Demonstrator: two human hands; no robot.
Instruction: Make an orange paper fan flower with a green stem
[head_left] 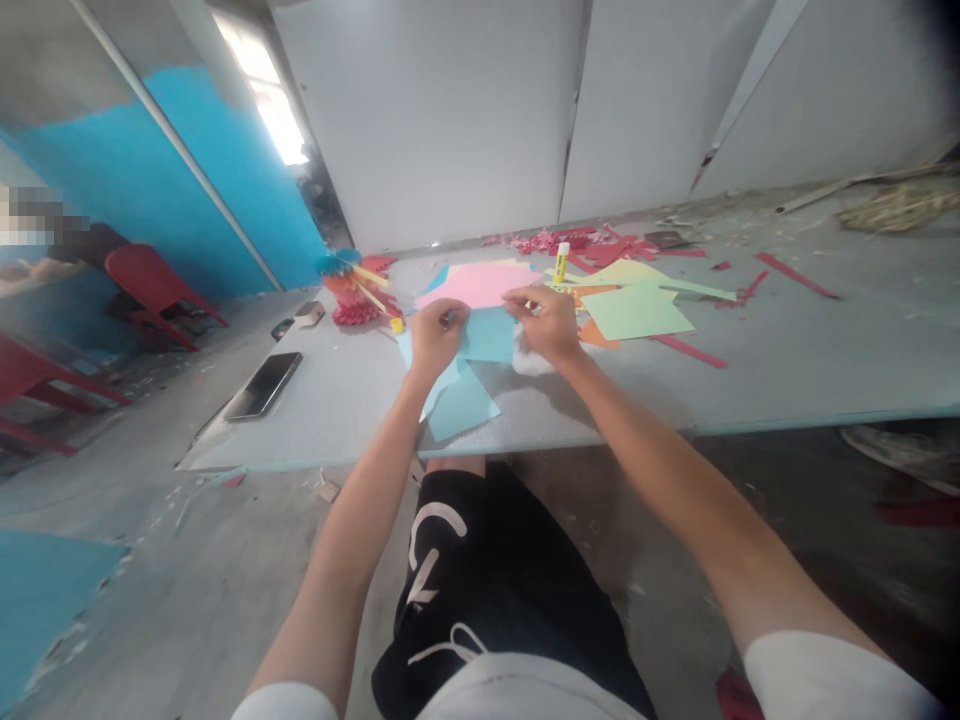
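Gripping a sheet of blue paper (487,335) with both hands, you hold your left hand (439,335) and right hand (544,322) close together near the middle of the frame, fingers curled and clenched on its upper part. That sheet sits on the lower middle of the gray table (337,425), with more blue paper (459,405) lying under your left wrist. A white fluffy wad (529,358) sits just below your right hand. Just above your hands, a pink sheet (476,285) lies flat, and a green sheet (636,312) lies to the right. A glue stick (562,262) stands upright behind the papers. Red paper scraps (555,242) are strewn along the table's far side, a pleated paper fan (352,295) sits left of the pink sheet, and a dark phone (262,386) lies near the table's left edge.
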